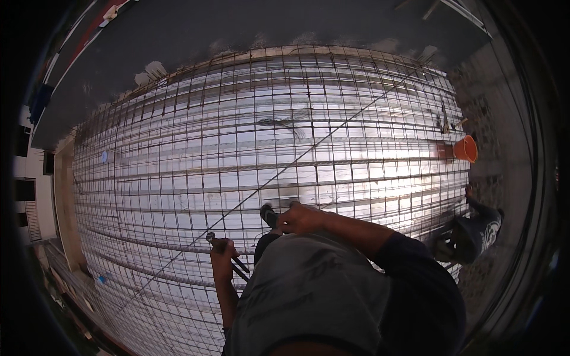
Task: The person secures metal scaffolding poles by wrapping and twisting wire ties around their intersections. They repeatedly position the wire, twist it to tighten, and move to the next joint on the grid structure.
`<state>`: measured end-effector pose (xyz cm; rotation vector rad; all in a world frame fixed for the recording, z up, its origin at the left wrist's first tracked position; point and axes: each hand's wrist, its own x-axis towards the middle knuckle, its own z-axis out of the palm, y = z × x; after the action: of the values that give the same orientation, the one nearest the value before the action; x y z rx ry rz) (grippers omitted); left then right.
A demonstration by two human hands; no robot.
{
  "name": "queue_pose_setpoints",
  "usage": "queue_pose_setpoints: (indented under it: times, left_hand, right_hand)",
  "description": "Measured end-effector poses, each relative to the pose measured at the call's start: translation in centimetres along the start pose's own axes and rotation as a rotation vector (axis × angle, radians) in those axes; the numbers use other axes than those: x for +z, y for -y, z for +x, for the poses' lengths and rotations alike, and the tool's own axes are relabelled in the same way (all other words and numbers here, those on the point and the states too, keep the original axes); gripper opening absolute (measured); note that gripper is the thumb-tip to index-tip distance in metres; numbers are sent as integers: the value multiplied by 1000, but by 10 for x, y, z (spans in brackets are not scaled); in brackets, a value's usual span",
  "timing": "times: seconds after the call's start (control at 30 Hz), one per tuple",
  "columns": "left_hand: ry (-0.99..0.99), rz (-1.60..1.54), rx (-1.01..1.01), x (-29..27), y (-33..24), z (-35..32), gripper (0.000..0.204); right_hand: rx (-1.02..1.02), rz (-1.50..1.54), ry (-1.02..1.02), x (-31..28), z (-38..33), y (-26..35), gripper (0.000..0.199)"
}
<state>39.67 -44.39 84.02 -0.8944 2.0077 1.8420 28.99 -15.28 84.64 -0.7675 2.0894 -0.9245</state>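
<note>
My left hand (222,254) is closed round a pair of pincers (240,268), whose dark handles stick out below the fist and whose metal head shows above it. In front of my body my right hand (303,219) is closed with the fingers curled; whatever it holds, if anything, is too small to make out. Under both hands spreads a grid of steel reinforcing bars (237,178) over pale ribbed decking. Beside the right hand, my shoe (269,215) stands on the grid. A loose bundle of thin tie wire (286,123) lies farther off on the bars.
One long thin bar (297,160) crosses the grid diagonally. An orange bucket (466,149) sits at the right edge, with hand tools (445,123) near it. Another person (475,236) crouches at the right. A dark grey wall (237,26) bounds the far side.
</note>
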Motion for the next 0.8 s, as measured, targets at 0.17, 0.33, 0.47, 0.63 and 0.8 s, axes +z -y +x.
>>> queue_pose_setpoints:
  times: [0.17,0.33,0.47,0.63,0.8]
  left_hand:
    - [254,233,-16,23,-21,-37,29]
    - [157,-25,-76,11,-7,-69,25]
    - [218,-17,-157,-8,-3,-79,30]
    - [235,-17,-197,-32,25,-89,35]
    - [271,56,-150,-79,76,-98,36]
  right_hand:
    - [-177,95,7,4,-9,19,17]
    - [-139,-38,104,18,1,37,22]
    - [-168,56,158,50,14,28,25]
    - [-186,60,285,80,29,42,25]
    - [-310,67,425,125,61,65,22]
